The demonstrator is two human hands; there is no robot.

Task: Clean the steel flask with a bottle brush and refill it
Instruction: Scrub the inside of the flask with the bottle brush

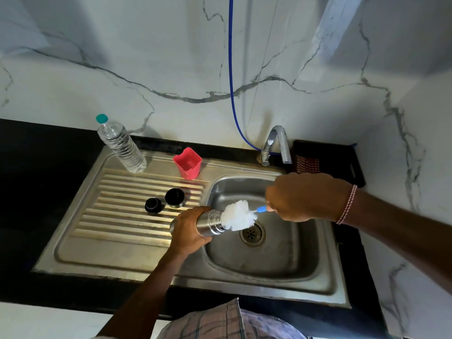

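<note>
My left hand (189, 230) grips the steel flask (210, 222), which lies almost level over the left side of the sink basin (281, 260), its open threaded mouth pointing right. My right hand (302, 196) holds the blue handle of a bottle brush. The brush's white bristle head (241, 215) sits at the flask's mouth, mostly outside it. Two black flask caps (153, 205) (174, 197) lie on the ribbed drainboard (117, 216).
A clear plastic water bottle (121, 145) with a teal cap and a red cup (187, 163) stand at the back of the drainboard. The chrome tap (276, 145) rises behind the basin, with a blue hose (231, 69) running up the marble wall. The drain (252, 234) is open.
</note>
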